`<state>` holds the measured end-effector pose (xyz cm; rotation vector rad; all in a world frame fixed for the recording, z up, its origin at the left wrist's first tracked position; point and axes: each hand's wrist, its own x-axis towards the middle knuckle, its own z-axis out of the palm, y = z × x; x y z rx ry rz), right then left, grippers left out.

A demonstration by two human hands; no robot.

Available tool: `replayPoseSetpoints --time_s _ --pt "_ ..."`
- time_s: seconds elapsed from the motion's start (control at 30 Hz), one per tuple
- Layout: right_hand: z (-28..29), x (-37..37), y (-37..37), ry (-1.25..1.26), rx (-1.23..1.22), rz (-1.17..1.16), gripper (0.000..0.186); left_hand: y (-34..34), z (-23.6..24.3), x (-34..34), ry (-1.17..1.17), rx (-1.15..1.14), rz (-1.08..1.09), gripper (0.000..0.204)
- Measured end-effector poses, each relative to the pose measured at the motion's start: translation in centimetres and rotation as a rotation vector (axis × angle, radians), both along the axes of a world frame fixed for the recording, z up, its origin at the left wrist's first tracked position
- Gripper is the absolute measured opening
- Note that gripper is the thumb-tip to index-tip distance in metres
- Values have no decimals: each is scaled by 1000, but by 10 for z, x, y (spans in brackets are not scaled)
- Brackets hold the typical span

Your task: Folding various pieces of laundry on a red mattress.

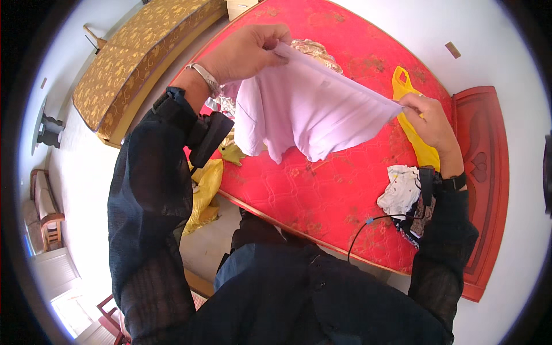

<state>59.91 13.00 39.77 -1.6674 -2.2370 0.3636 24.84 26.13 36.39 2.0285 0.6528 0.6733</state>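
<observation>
A pale lilac garment (316,109) hangs stretched in the air between my two hands, above the red mattress (305,201). My left hand (250,52) pinches its upper left edge between thumb and fingers. At the opposite end, my right hand (428,118) grips the garment's right corner with closed fingers. The cloth droops in folds from its taut upper edge. Its exact kind cannot be made out. Behind it, partly hidden, lies a crumpled tan patterned cloth (316,53) on the mattress.
A yellow plastic bag (418,138) and a small pile of clothes with a white printed piece (399,190) lie beside the red headboard (483,184). Another yellow bag (207,192) hangs at the mattress's left edge. A brown patterned mattress (155,49) stands far left. A black cable (359,233) runs to my right wrist.
</observation>
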Motion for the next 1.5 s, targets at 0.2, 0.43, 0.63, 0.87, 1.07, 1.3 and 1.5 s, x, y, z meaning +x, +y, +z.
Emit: replayPoseSetpoints --time_s 0.2,0.43,0.63,0.87,1.07,1.3,1.5 --pt "-14 -3 0 387 -112 -153 9 -17 0 0 138 29 64 12" --pt "-16 -20 2 95 438 -259 13 -15 -8 -5 -76 56 193 13" --pt "6 -11 17 756 610 -576 9 -18 9 23 -449 -145 100 25" --pt "13 26 28 1353 571 -298 14 -27 33 39 -313 150 -54 33" --pt "11 18 12 957 584 -376 23 -17 20 22 262 691 247 26" --pt "2 29 -15 405 101 -206 49 24 -17 -5 541 698 347 19" --pt "-36 86 -9 -31 91 -465 38 39 -28 25 450 523 253 18"
